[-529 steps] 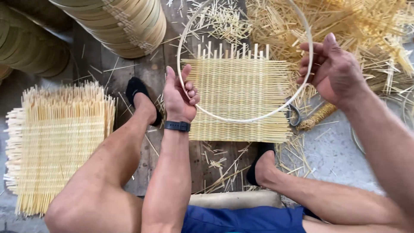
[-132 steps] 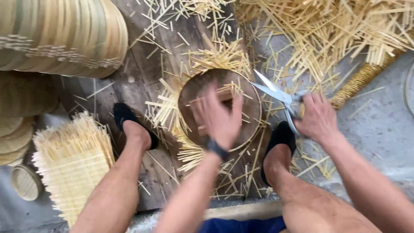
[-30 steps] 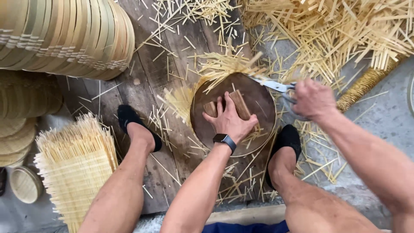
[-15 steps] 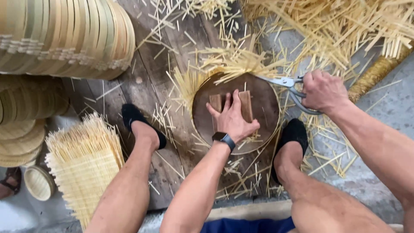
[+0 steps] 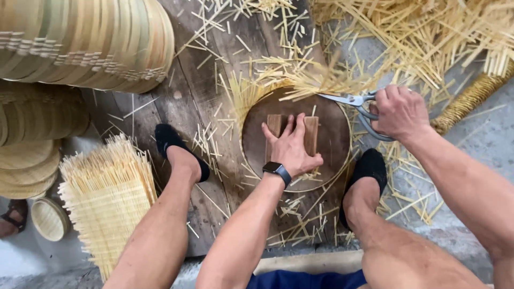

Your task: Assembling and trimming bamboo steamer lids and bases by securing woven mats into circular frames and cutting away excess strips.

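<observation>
My left hand (image 5: 292, 144) presses flat on a small wooden block (image 5: 312, 134) that lies on a dark round disc (image 5: 257, 142) ringed by a thin bamboo hoop. Woven bamboo strips (image 5: 300, 80) stick out from under the disc's far edge. My right hand (image 5: 399, 112) grips a pair of metal scissors (image 5: 348, 100), blades pointing left at those strip ends. A black watch sits on my left wrist. My two feet in black shoes rest on either side of the disc.
A stack of woven square mats (image 5: 107, 198) lies at the left. Stacked round bamboo trays (image 5: 85, 43) fill the upper left. Loose bamboo offcuts (image 5: 428, 32) cover the upper right. A coiled rope piece (image 5: 468, 99) lies at the right. Another person's sandalled foot (image 5: 13, 217) shows at far left.
Early on I held a bare hoop over a square woven mat. Over the last second my right hand brought the scissors to the disc's far edge; my left hand stays pressed on the block.
</observation>
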